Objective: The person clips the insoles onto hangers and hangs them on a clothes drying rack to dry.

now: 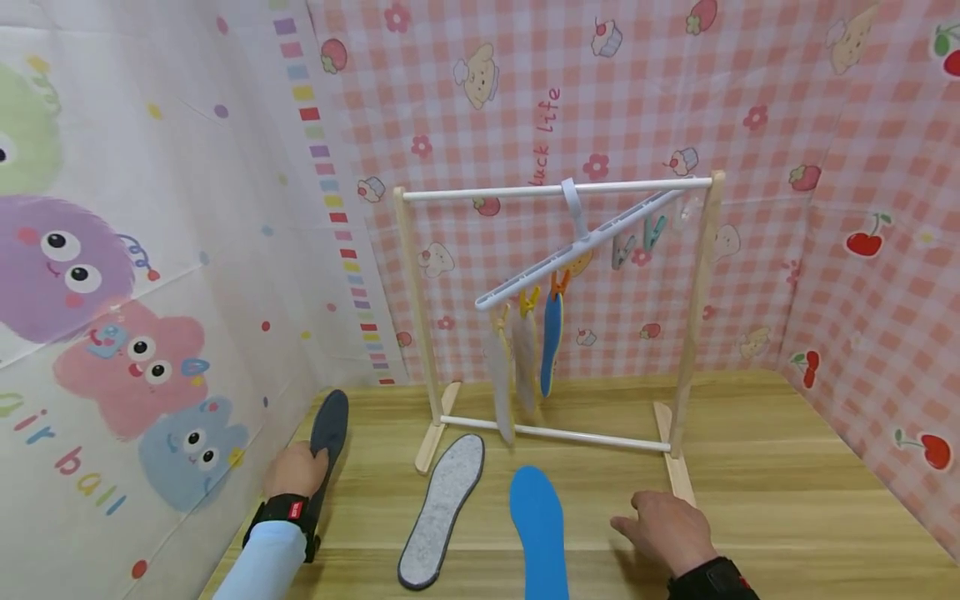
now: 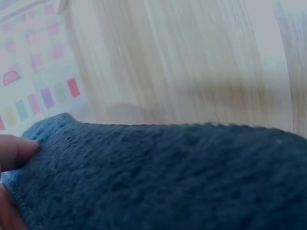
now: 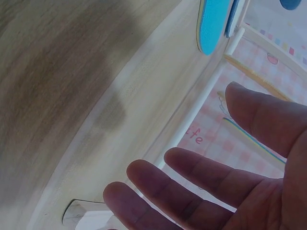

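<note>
Head view: the left hand (image 1: 296, 471) grips the dark insole (image 1: 328, 433) lying at the table's (image 1: 787, 467) left edge, while the right hand (image 1: 667, 525) hovers with fingers spread and nothing in them, just right of the blue insole (image 1: 538, 525). This looks like the pick-up step; the next move probably calls for lifting the dark insole toward a free clip (image 1: 652, 233) on the hanger (image 1: 585, 242).

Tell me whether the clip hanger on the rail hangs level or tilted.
Tilted. The hanger slopes down to the left from the rail; insoles hang from its low end, while the clips at the high end hold nothing.
</note>
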`<state>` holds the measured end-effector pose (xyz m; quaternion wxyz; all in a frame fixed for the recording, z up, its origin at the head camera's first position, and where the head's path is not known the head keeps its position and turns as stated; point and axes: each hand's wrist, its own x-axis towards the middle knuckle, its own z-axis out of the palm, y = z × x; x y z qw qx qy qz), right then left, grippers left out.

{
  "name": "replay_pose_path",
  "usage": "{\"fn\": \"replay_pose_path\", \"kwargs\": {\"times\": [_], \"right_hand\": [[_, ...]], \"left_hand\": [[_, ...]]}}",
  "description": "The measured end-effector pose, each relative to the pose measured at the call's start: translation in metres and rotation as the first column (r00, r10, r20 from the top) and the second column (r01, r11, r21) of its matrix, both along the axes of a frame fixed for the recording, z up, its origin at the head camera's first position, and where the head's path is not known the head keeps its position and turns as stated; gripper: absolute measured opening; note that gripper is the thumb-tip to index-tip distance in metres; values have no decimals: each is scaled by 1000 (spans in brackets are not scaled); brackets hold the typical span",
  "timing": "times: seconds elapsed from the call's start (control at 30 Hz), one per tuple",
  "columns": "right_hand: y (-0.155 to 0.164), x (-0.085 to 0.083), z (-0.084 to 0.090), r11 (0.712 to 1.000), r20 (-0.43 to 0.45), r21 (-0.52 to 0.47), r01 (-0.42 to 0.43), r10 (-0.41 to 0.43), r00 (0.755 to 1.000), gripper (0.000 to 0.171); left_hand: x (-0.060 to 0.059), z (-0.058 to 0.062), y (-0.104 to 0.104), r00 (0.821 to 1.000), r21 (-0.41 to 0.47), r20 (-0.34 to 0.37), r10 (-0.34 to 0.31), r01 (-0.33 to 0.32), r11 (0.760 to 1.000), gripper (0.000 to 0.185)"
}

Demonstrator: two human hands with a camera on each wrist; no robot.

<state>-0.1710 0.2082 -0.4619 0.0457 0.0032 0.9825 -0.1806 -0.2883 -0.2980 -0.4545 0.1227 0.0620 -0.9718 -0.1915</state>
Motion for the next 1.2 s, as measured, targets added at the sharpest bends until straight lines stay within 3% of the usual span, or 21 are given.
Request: {"fn": "replay_pose_path", "kwargs": {"times": [0.2, 0.6, 0.97, 1.2], "right_hand": [[-2, 1, -1, 1000, -6, 2, -8, 8, 1000, 46], [-2, -1, -2, 1000, -22, 10, -2, 2, 1000, 46], [0, -3, -2, 1000, -10, 9, 3, -3, 1000, 48], [0, -4, -1, 1000, -3, 9, 7, -7, 1000, 47]], "left_hand": [[5, 1, 15, 997, -9, -72, -9, 9, 1000, 29], [12, 12, 66, 990, 7, -138, -41, 43, 999, 39], [8, 4, 96, 979, 40, -192, -63, 72, 997, 43], [10, 5, 111, 975, 63, -204, -85, 100, 993, 41]]}}
